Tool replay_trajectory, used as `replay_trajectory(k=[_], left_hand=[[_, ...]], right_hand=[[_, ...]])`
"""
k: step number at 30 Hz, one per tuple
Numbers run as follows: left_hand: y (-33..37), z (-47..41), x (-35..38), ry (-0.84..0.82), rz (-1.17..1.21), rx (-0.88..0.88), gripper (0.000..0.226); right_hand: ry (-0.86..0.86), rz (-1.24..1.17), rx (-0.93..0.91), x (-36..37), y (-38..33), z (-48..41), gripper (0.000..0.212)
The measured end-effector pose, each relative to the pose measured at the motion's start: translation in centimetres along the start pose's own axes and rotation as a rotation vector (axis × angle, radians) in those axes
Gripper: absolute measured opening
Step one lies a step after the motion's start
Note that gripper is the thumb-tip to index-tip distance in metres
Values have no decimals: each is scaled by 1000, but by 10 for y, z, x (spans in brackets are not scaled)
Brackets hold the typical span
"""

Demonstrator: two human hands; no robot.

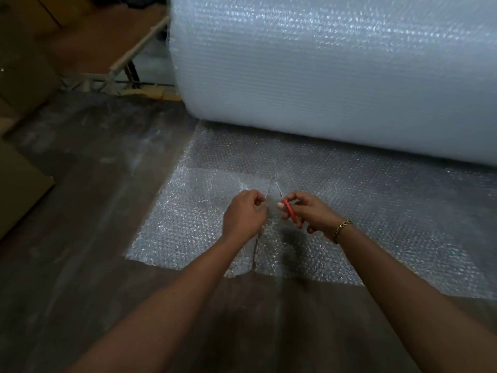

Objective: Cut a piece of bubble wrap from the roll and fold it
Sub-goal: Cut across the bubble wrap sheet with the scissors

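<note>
A huge roll of bubble wrap (pixel 336 71) lies across the back. Its unrolled sheet (pixel 376 200) spreads flat over the dark floor toward me. A slit runs from the sheet's near edge up to my hands. My left hand (pixel 244 214) pinches the sheet's cut edge on the left side of the slit and lifts it slightly. My right hand (pixel 306 211) grips a red-handled cutter (pixel 288 208), whose thin blade points up and away at the top of the slit. A gold bracelet circles my right wrist.
Dark wooden floor (pixel 80 211) stretches left of the sheet. Cardboard boxes (pixel 18 179) stand at the left edge. A pale metal frame (pixel 129 60) leans behind the roll's left end.
</note>
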State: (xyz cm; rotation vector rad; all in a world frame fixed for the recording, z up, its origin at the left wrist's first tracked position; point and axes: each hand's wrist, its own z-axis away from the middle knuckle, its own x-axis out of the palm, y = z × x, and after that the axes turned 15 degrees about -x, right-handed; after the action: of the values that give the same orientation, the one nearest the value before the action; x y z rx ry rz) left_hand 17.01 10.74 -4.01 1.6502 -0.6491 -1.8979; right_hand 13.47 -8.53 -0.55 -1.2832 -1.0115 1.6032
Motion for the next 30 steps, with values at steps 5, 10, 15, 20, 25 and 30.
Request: replay_trajectory(k=[5,10,15,20,25,30], left_hand=[[-3,-20,7,51,-343,212,36],[3,-33,17,-7,-435,209,40],[9,-44,18,14,-423,200,32],[5,-53,13,-12,-428,241,39],[-1,-58,20,46,-496,272,30],[5,-64,23,151,-558,308,33]], right_hand=[[48,-28,23,-12,0,-9,30],[37,-11,77,-27,3,-24,31],[3,27,105,-36,7,-44,29],[-35,-15,124,-47,6,-70,39],[-171,-39,193,-56,9,-96,58],[-274,-27,247,-59,13,-116,49]])
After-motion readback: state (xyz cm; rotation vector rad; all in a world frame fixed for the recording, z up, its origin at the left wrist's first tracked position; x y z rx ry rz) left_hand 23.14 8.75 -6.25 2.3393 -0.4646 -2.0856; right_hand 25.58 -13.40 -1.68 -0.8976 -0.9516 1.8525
